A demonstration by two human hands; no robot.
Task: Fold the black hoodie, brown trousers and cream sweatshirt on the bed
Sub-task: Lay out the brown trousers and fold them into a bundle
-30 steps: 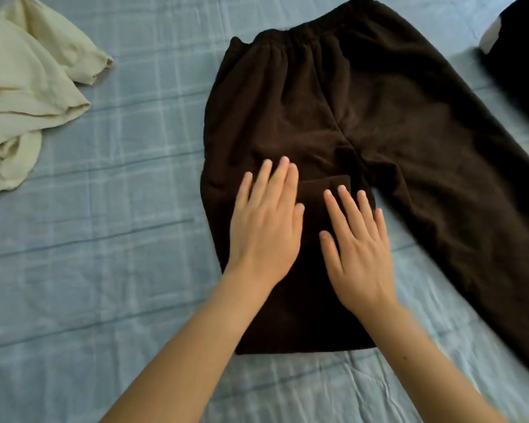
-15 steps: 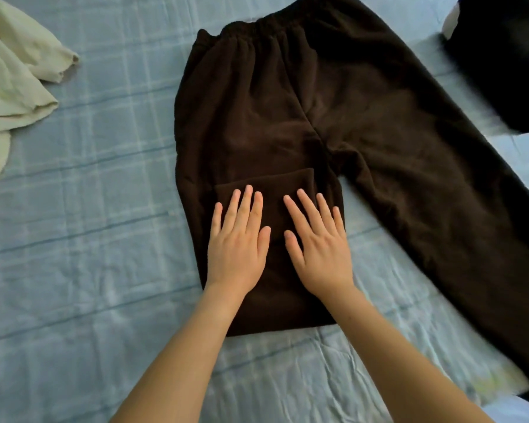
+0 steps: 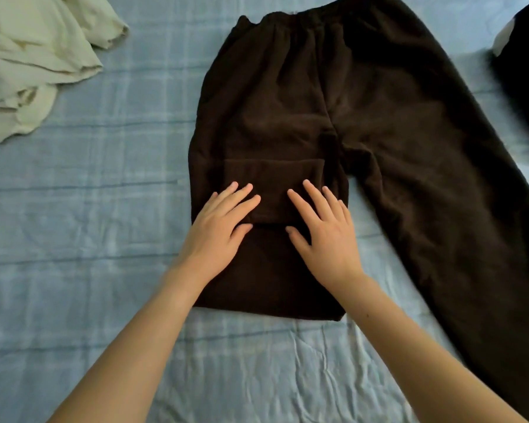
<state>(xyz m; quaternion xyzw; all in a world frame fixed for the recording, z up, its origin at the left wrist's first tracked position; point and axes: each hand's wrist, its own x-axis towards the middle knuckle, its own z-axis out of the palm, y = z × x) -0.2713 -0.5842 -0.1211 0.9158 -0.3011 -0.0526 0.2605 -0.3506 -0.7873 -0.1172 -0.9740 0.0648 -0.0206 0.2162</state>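
The brown trousers (image 3: 364, 96) lie flat on the bed, waistband at the far side. Their left leg is folded up on itself, its cuff end lying across the thigh. The right leg runs out straight toward the lower right. My left hand (image 3: 217, 227) and my right hand (image 3: 324, 230) press flat on the folded leg, fingers straight and spread, side by side. The cream sweatshirt (image 3: 28, 62) lies crumpled at the top left. The black hoodie (image 3: 526, 71) shows only as a dark edge at the top right.
A light blue checked sheet (image 3: 89, 224) covers the bed, creased near the front edge. Bare sheet lies between the sweatshirt and the trousers and in front of the folded leg.
Both hands have slid back toward me along the folded leg, from near the cuff edge to lower on the fold, and have spread slightly apart.
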